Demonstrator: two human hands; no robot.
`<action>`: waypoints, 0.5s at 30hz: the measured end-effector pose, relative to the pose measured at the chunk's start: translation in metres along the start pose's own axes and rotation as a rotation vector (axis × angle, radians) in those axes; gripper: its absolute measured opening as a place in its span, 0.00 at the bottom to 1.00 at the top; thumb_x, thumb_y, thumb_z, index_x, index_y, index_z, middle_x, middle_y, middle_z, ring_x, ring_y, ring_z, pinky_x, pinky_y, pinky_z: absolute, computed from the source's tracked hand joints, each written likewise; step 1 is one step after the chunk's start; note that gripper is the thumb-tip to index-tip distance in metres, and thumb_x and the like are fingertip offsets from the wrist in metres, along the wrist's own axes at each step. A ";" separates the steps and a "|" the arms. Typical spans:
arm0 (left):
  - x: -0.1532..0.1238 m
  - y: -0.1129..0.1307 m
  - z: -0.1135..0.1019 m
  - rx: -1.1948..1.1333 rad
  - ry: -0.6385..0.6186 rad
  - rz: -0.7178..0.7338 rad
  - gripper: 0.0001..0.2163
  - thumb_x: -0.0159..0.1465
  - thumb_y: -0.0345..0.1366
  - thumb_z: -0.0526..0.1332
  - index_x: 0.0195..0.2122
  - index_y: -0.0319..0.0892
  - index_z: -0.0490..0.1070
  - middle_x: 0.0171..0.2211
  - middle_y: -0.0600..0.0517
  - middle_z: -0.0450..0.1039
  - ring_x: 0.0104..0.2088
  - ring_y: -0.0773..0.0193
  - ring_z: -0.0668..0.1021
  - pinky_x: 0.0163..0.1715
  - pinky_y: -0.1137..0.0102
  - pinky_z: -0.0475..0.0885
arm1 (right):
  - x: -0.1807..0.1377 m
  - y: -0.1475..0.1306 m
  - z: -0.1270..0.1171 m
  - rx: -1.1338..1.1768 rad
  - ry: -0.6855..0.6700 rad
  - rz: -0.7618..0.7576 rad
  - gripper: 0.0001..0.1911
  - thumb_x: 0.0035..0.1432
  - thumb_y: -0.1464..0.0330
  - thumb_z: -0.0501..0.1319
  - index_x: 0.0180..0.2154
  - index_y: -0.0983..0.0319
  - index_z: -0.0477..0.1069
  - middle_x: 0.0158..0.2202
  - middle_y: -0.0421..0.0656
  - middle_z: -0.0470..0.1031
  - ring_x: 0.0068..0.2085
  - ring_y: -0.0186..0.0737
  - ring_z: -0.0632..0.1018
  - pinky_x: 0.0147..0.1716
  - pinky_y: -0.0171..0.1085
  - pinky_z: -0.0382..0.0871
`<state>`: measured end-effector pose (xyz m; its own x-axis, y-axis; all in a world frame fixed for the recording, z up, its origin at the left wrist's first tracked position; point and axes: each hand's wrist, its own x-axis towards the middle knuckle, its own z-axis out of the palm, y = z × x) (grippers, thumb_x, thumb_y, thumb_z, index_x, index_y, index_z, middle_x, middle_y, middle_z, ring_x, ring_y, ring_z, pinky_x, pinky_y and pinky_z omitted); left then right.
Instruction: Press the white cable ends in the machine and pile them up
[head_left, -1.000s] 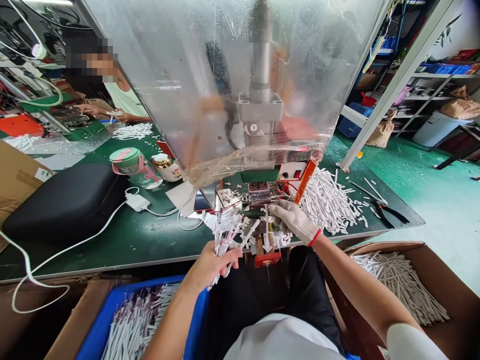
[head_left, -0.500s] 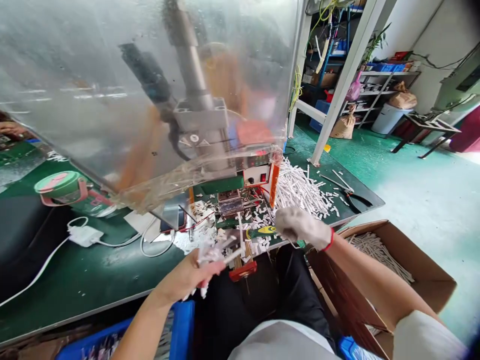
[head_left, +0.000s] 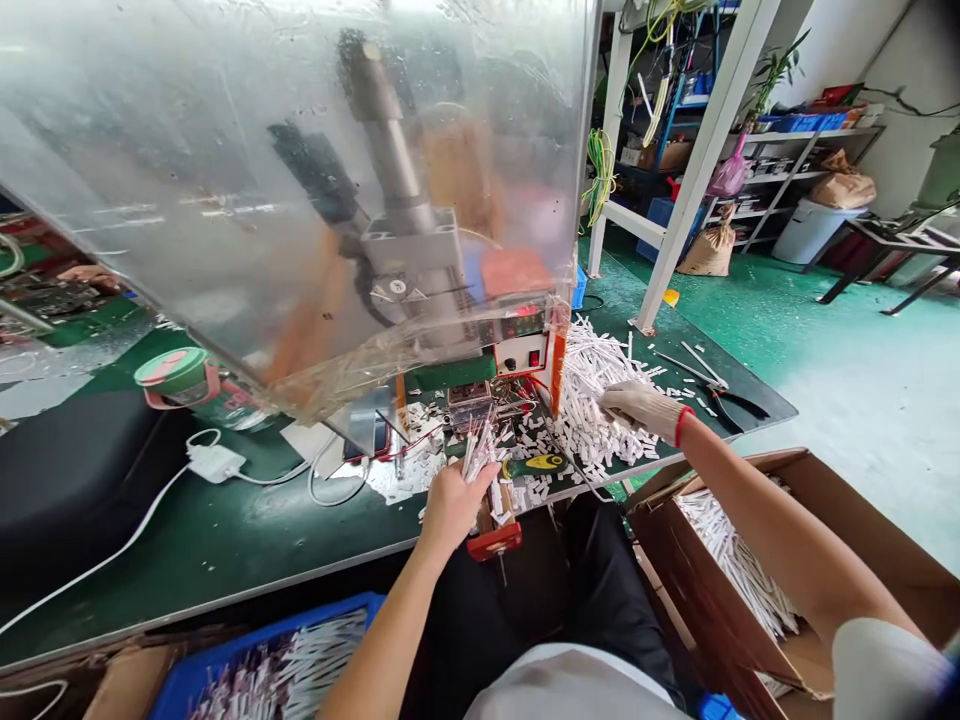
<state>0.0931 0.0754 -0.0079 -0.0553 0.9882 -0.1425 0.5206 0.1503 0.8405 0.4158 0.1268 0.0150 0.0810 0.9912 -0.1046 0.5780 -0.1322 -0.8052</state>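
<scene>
Green workbench point(head_left: 187, 560), pile of white strips point(head_left: 592, 400) still loose right of the press point(head_left: 521, 353). My gloved right hand point(head_left: 641, 410) rests open on it; my bare left hand point(head_left: 456, 508) grips a bundle of strips point(head_left: 480, 450) before the press. Blue bin point(head_left: 300, 612) and carton point(head_left: 712, 560), nearer me than the press, hold more strips.

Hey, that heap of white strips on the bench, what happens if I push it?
The heap of white strips would probably slide apart easily, since the pieces lie loose and crisscrossed. They look light and fairly stiff: they seem to stay straight rather than drooping.
</scene>
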 end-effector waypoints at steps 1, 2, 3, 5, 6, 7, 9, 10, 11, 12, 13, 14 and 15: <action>0.003 -0.001 0.000 -0.022 -0.001 -0.024 0.15 0.56 0.48 0.66 0.20 0.44 0.72 0.13 0.55 0.66 0.17 0.62 0.70 0.21 0.70 0.61 | -0.003 0.002 -0.002 0.018 -0.044 0.003 0.14 0.68 0.61 0.60 0.44 0.66 0.74 0.39 0.46 0.77 0.32 0.33 0.77 0.31 0.33 0.74; 0.005 -0.004 -0.001 -0.052 -0.009 -0.050 0.15 0.56 0.47 0.66 0.20 0.44 0.71 0.12 0.56 0.65 0.16 0.62 0.69 0.21 0.71 0.61 | -0.008 0.003 -0.003 0.057 -0.101 0.013 0.14 0.66 0.60 0.62 0.39 0.66 0.73 0.34 0.45 0.77 0.26 0.30 0.74 0.25 0.31 0.71; 0.007 -0.006 -0.004 -0.092 -0.019 -0.074 0.15 0.55 0.47 0.66 0.19 0.44 0.70 0.12 0.56 0.63 0.16 0.63 0.68 0.21 0.71 0.61 | -0.014 0.003 -0.001 0.127 -0.169 0.034 0.14 0.63 0.60 0.64 0.35 0.65 0.72 0.30 0.44 0.76 0.21 0.28 0.71 0.20 0.28 0.66; 0.007 -0.009 -0.011 -0.186 -0.041 -0.097 0.15 0.55 0.48 0.66 0.20 0.44 0.70 0.11 0.58 0.61 0.15 0.65 0.66 0.20 0.71 0.60 | -0.031 0.000 0.010 0.352 -0.330 0.106 0.15 0.57 0.59 0.67 0.32 0.63 0.68 0.26 0.41 0.75 0.17 0.26 0.67 0.14 0.27 0.59; 0.006 -0.009 -0.016 -0.233 -0.058 -0.096 0.15 0.55 0.48 0.66 0.20 0.43 0.71 0.11 0.58 0.60 0.15 0.66 0.65 0.19 0.72 0.60 | -0.040 -0.004 0.019 0.481 -0.398 0.147 0.16 0.55 0.58 0.68 0.32 0.62 0.67 0.25 0.40 0.74 0.16 0.26 0.66 0.13 0.27 0.58; 0.004 -0.010 -0.021 -0.275 -0.084 -0.095 0.15 0.54 0.48 0.67 0.21 0.43 0.71 0.11 0.58 0.60 0.15 0.66 0.65 0.19 0.72 0.59 | -0.050 -0.009 0.030 0.595 -0.451 0.174 0.17 0.54 0.57 0.68 0.33 0.62 0.67 0.25 0.39 0.74 0.15 0.26 0.67 0.12 0.27 0.58; -0.004 -0.011 -0.030 -0.334 -0.139 -0.112 0.15 0.54 0.48 0.68 0.21 0.42 0.72 0.11 0.59 0.58 0.15 0.68 0.63 0.18 0.73 0.58 | -0.066 -0.024 0.056 0.700 -0.495 0.157 0.19 0.57 0.53 0.66 0.33 0.62 0.67 0.22 0.38 0.73 0.15 0.28 0.68 0.11 0.27 0.59; -0.009 -0.012 -0.035 -0.355 -0.153 -0.130 0.16 0.54 0.49 0.68 0.22 0.42 0.72 0.11 0.59 0.57 0.15 0.68 0.62 0.18 0.73 0.57 | -0.071 -0.033 0.070 0.699 -0.498 0.127 0.20 0.59 0.51 0.64 0.33 0.62 0.67 0.20 0.37 0.72 0.14 0.28 0.67 0.11 0.27 0.59; -0.014 -0.015 -0.038 -0.375 -0.152 -0.150 0.16 0.54 0.50 0.68 0.22 0.42 0.72 0.11 0.60 0.56 0.15 0.69 0.61 0.17 0.73 0.56 | -0.074 -0.042 0.084 0.683 -0.496 0.101 0.21 0.60 0.50 0.62 0.32 0.61 0.67 0.18 0.36 0.70 0.13 0.29 0.66 0.10 0.27 0.59; -0.019 -0.019 -0.042 -0.396 -0.134 -0.170 0.17 0.54 0.51 0.68 0.22 0.41 0.72 0.11 0.60 0.55 0.15 0.70 0.59 0.17 0.73 0.54 | -0.075 -0.050 0.097 0.659 -0.495 0.087 0.22 0.61 0.49 0.61 0.31 0.61 0.66 0.16 0.36 0.69 0.12 0.29 0.66 0.10 0.27 0.59; -0.024 -0.024 -0.045 -0.421 -0.107 -0.187 0.18 0.54 0.52 0.69 0.22 0.41 0.72 0.11 0.61 0.53 0.14 0.71 0.58 0.16 0.74 0.52 | -0.074 -0.058 0.109 0.633 -0.484 0.089 0.22 0.60 0.49 0.61 0.29 0.60 0.65 0.15 0.35 0.68 0.12 0.30 0.65 0.09 0.28 0.59; -0.029 -0.030 -0.049 -0.454 -0.077 -0.198 0.19 0.54 0.53 0.69 0.22 0.41 0.71 0.11 0.62 0.51 0.14 0.72 0.56 0.16 0.74 0.51 | -0.071 -0.064 0.120 0.610 -0.463 0.103 0.21 0.60 0.49 0.62 0.28 0.60 0.63 0.14 0.35 0.68 0.11 0.30 0.65 0.09 0.28 0.58; -0.034 -0.036 -0.052 -0.493 -0.051 -0.204 0.19 0.54 0.53 0.69 0.22 0.42 0.71 0.10 0.62 0.50 0.14 0.72 0.55 0.16 0.74 0.50 | -0.067 -0.069 0.130 0.595 -0.441 0.122 0.21 0.59 0.50 0.62 0.28 0.59 0.63 0.14 0.35 0.68 0.11 0.30 0.66 0.09 0.28 0.58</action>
<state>0.0319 0.0383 -0.0060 -0.0659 0.9370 -0.3431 0.0405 0.3461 0.9373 0.2651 0.0702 0.0017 -0.2889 0.8961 -0.3369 0.0392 -0.3405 -0.9394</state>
